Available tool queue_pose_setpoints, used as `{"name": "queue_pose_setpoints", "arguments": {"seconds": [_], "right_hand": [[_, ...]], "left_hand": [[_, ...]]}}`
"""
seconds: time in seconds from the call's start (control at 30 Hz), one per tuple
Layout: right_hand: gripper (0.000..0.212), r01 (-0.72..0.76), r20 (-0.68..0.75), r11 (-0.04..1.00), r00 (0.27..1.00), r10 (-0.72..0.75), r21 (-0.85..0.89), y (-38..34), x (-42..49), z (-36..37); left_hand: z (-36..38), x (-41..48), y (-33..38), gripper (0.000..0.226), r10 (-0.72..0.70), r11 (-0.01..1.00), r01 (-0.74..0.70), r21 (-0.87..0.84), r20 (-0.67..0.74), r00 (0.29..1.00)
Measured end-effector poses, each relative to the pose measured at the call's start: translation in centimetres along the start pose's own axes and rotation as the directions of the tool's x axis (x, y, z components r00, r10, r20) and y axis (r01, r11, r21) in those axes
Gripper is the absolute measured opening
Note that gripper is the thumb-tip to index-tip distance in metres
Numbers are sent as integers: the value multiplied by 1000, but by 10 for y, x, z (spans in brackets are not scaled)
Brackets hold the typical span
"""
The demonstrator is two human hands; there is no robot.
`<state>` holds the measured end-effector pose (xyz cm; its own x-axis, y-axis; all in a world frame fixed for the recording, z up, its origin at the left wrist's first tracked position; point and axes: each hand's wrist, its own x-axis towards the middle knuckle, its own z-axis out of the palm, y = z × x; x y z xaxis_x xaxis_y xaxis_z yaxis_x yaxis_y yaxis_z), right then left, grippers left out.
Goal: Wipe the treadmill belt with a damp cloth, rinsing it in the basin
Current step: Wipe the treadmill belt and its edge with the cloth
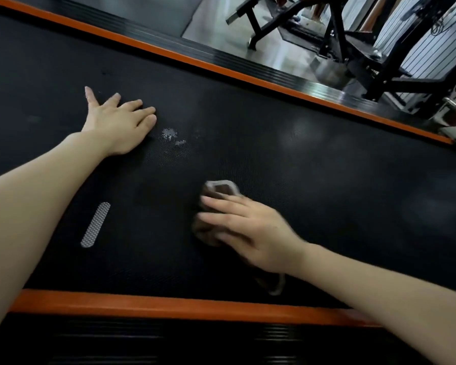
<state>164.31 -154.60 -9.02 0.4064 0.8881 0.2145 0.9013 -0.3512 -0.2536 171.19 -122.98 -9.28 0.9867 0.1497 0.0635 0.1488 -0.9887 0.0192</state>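
Observation:
The black textured treadmill belt [313, 185] runs across the whole view between two orange side strips. My right hand [248, 230] presses flat on a brown-grey cloth [221, 189] at the belt's near middle; the hand is blurred, and a corner of the cloth also pokes out under my wrist. My left hand [119, 122] lies palm down on the belt to the left, fingers spread, holding nothing. A patch of pale specks [171, 135] sits just right of that hand's fingertips. No basin is in view.
A grey oval mark [95, 225] is on the belt near my left forearm. Orange strips [169, 306] and ribbed black side rails border the belt. Black gym machine frames [353, 48] stand on the grey floor beyond the far rail.

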Motion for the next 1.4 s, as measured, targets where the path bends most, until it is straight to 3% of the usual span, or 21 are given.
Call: {"name": "queue_pose_setpoints", "arguments": {"seconds": [0.13,0.23,0.43,0.53,0.73,0.87,0.97,1.03,1.17,1.4], "right_hand": [[37,-74,80,997,994,77,-38,35,-83,-38],[36,-93,59,996,994,94,-13,35,-81,-38],[36,232,-15,972,973,-232,22,-21,25,22],[38,292,25,955,956,-294,42,-38,60,35],[39,371,20,926,928,-373,76,4,-7,7],[40,202,-11,976,979,-201,77,63,-55,-19],[42,2,-68,999,998,2,53,97,-70,-33],[44,-125,-126,991,984,129,45,105,-68,-38],[50,-305,-208,952,929,305,33,78,-53,-28],[40,90,-75,995,993,-93,-35,-22,10,19]], "left_hand": [[-10,-17,-2,59,43,997,-39,60,-68,997],[-16,-28,-6,60,-11,1000,12,25,-44,999],[-23,-41,6,56,-127,992,127,6,41,991],[-36,-42,18,55,-148,988,144,48,85,985],[-53,-50,38,54,-89,975,54,216,158,983],[-32,-76,43,53,-97,965,38,261,217,971],[-7,-91,47,51,-134,987,117,107,162,978],[0,-93,49,49,-162,987,164,1,125,979],[4,-92,48,49,-154,988,155,-14,90,984],[8,-91,46,51,-117,993,119,-16,63,991]]}}
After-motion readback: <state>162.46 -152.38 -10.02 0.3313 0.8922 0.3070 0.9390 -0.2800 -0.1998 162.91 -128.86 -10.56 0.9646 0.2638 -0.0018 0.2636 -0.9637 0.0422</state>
